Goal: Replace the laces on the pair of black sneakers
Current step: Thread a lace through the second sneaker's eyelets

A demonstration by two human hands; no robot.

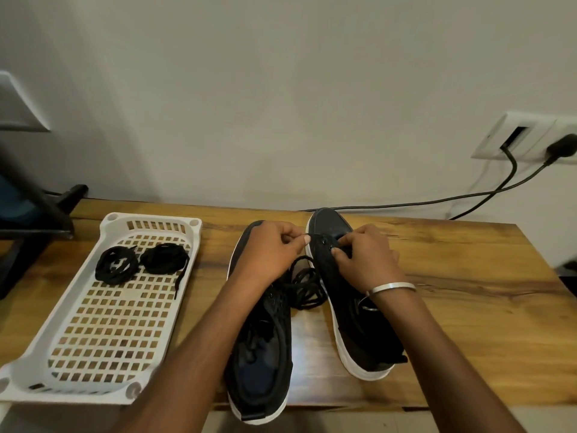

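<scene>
Two black sneakers with white soles lie side by side on the wooden table, toes pointing away from me. My left hand [274,248] hovers over the toe of the left sneaker [262,348] and pinches the end of a black lace [304,284] near the right sneaker's front eyelets. My right hand [363,256] grips the right sneaker [331,223] at its eyelet row, thumb pressed on the flap. The loose lace piles up between the two shoes. Two coiled black laces [142,262] sit in the white basket.
A white perforated plastic basket [103,320] stands at the left of the table [468,276]. A black stand [40,214] sits at the far left. Two black cables [437,200] run from a wall socket [530,139] along the back edge.
</scene>
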